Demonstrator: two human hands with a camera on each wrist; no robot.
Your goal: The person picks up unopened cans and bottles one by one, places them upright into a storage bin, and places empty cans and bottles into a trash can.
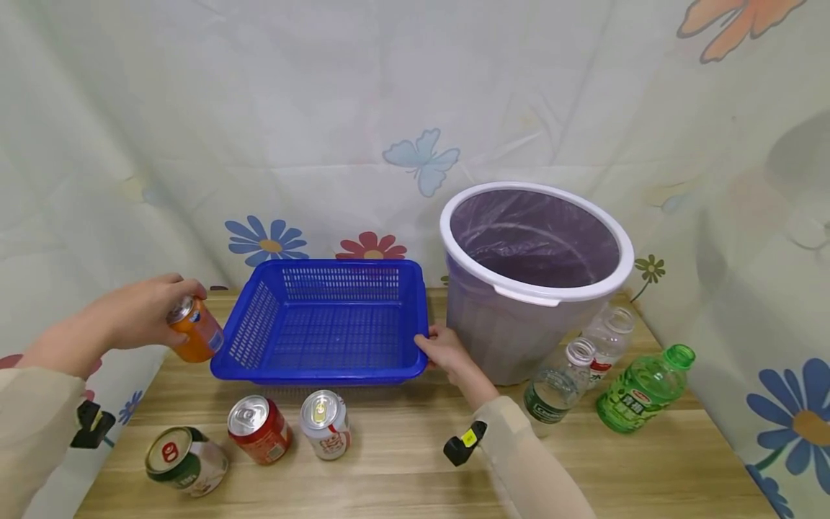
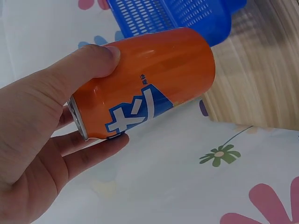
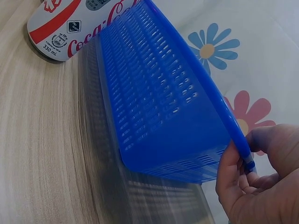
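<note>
An orange soda can [image 1: 199,337] is gripped near its top by my left hand [image 1: 144,311], beside the left end of a blue plastic basket [image 1: 337,335]. In the left wrist view the thumb lies on one side of the can and fingers on the other. My right hand [image 1: 447,352] pinches the rim at the basket's right end, thumb and fingers on either side. The basket shows nothing inside. In front of it stand a white Coca-Cola can [image 1: 326,425], a red can [image 1: 261,430] and a green-and-white can [image 1: 186,461].
A lined waste bin [image 1: 499,331] with a white rim stands right of the basket. Two clear bottles, one with a green label [image 1: 556,393] and one behind it [image 1: 608,335], stand beside a green bottle [image 1: 642,393]. A patterned cloth [image 1: 324,108] hangs behind the wooden table [image 1: 415,461].
</note>
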